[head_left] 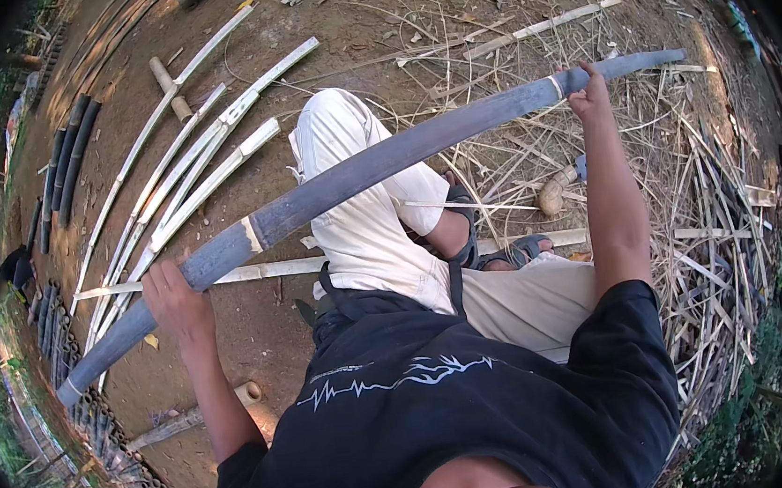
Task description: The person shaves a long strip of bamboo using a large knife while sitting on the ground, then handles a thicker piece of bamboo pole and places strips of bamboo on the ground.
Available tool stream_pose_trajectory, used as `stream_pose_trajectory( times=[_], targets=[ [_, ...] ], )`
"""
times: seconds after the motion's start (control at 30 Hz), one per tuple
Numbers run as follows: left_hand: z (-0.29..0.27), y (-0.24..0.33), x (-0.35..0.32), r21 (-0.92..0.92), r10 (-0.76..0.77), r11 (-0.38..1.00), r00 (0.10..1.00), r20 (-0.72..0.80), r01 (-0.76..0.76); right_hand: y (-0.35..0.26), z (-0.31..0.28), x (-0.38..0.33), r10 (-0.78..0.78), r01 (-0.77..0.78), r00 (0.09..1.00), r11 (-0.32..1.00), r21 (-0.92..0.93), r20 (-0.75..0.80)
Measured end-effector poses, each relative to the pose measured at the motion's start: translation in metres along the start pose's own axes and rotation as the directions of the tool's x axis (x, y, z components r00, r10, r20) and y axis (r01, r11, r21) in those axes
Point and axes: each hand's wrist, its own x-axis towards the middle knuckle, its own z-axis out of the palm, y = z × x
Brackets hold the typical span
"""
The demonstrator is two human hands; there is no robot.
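Observation:
A long grey-dark bamboo pole (401, 154), with pale rings at its joints, slants across my lap and raised knee from lower left to upper right. My left hand (177, 297) is closed round its lower left part, fingers over the top. Near its thinner right end, just past a joint, my right hand (589, 95) wraps the pole. Under the pole, a pale flat bamboo strip (290, 268) lies crosswise by my legs. Several split pale bamboo lengths (186, 165) fan out on the ground beyond my left hand.
Thin bamboo shavings (692, 243) cover the ground at right. A knobby tan object (551, 195) with a bluish end lies near my sandalled foot (514, 253). Dark bamboo poles (78, 166) lie at far left; a stack of cut bamboo (140, 475) stands lower left. A short bamboo piece (171, 88) props strips.

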Motion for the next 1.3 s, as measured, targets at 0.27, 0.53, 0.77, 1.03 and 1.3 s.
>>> stream_pose_trajectory(
  times=[0.27, 0.53, 0.77, 1.03, 1.3],
  targets=[
    [0.017, 0.031, -0.054, -0.081, -0.044, 0.994, 0.946, 0.322, 0.074, 0.067, -0.091, -0.075, -0.133, 0.000, 0.918, 0.942, -0.336, -0.373],
    [0.049, 0.005, -0.040, -0.091, -0.022, 0.994, 0.913, 0.407, 0.064, 0.170, -0.175, -0.152, -0.393, -0.407, 0.847, -0.044, -0.912, -0.359],
    [0.058, 0.000, -0.049, -0.212, 0.156, 0.977, 0.800, 0.580, -0.037, 0.163, -0.180, -0.115, -0.467, -0.464, 0.767, 0.069, -0.883, -0.440],
    [0.058, 0.023, -0.119, -0.464, 0.274, 0.865, 0.593, 0.757, 0.193, 0.115, -0.179, -0.104, -0.375, -0.017, 0.757, 0.808, -0.589, -0.536],
    [0.085, 0.017, -0.155, -0.284, 0.106, 0.919, 0.523, 0.846, 0.272, 0.111, -0.063, -0.160, -0.134, 0.132, 0.991, 0.975, 0.181, 0.001]
  ],
)
